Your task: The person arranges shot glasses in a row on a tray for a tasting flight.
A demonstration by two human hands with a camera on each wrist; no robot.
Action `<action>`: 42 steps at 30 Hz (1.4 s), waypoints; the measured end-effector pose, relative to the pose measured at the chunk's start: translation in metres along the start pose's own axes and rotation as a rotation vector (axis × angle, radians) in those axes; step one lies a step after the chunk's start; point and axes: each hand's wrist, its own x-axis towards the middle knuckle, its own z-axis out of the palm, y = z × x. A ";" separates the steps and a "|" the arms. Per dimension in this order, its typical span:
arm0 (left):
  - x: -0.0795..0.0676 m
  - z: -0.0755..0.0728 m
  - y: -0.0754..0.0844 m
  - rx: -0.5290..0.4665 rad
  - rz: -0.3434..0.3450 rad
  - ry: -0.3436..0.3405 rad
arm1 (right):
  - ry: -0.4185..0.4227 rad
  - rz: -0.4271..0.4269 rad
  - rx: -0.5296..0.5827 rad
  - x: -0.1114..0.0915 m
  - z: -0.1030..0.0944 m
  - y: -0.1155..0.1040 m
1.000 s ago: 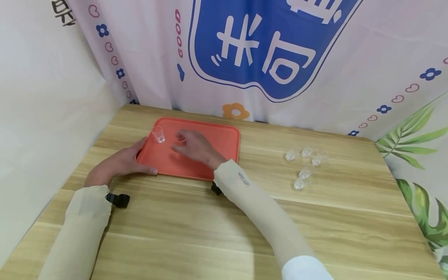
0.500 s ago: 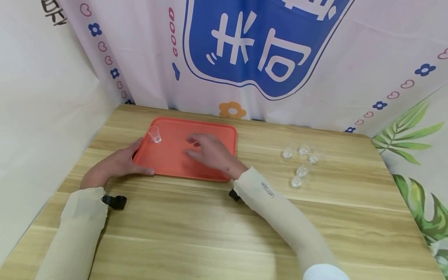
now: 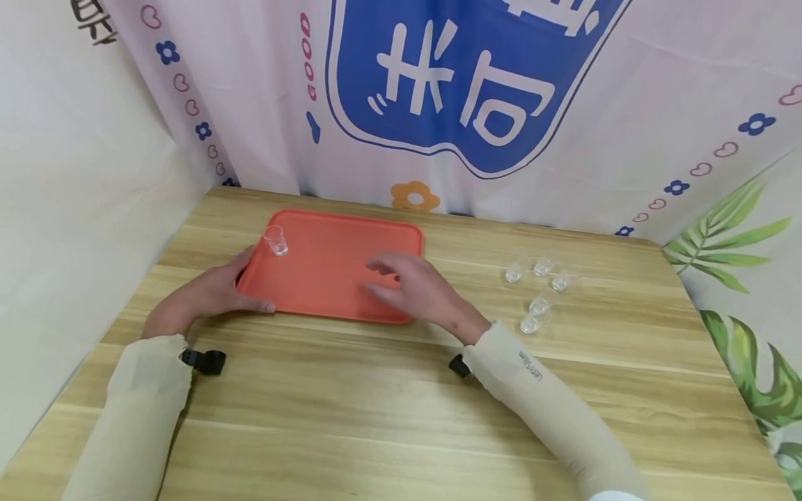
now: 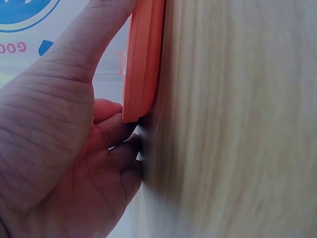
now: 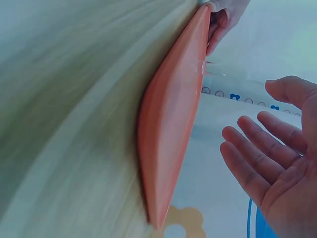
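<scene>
A red rectangular tray lies on the wooden table toward the back left. My left hand holds its near left corner, thumb along the front side and fingers on the left side. In the left wrist view those fingers bend in at the tray's edge, their tips partly hidden. One small clear cup stands on the tray near its far left corner. Above the tray's right part hovers my right hand, fingers apart and nothing in them. The right wrist view shows its fingers loosely extended, apart from the tray.
Several small clear cups stand in a loose cluster on the table, right of the tray. A printed cloth hangs behind the table's back edge. A pale wall borders the left side.
My right hand has moved right across the tray, away from the cup at its left, and stays unladen. The left hand keeps its place on the tray corner. The head view shifted slightly.
</scene>
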 end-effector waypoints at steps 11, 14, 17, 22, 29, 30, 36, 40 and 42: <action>0.003 0.000 0.001 -0.021 0.011 -0.014 | 0.081 0.024 -0.148 -0.053 -0.024 0.020; 0.003 -0.001 -0.001 -0.025 0.015 -0.014 | 0.135 0.021 -0.184 -0.069 -0.036 0.026; 0.002 0.000 -0.002 -0.025 0.028 -0.013 | 0.195 0.026 -0.208 -0.087 -0.050 0.034; 0.002 0.001 0.000 -0.041 0.029 -0.021 | 0.257 0.057 -0.240 -0.115 -0.078 0.049; 0.004 -0.001 0.000 -0.019 0.040 -0.019 | 0.331 0.161 -0.268 -0.149 -0.114 0.066; 0.003 -0.001 0.000 -0.016 0.035 -0.020 | 0.336 0.174 -0.266 -0.152 -0.117 0.068; 0.002 -0.003 -0.004 -0.027 0.030 -0.019 | 0.316 0.249 -0.220 -0.163 -0.123 0.078; 0.004 -0.002 -0.005 -0.038 0.053 -0.023 | 0.287 0.295 -0.192 -0.171 -0.122 0.083; 0.003 -0.002 -0.004 -0.037 0.048 -0.026 | 0.267 0.308 -0.167 -0.174 -0.122 0.085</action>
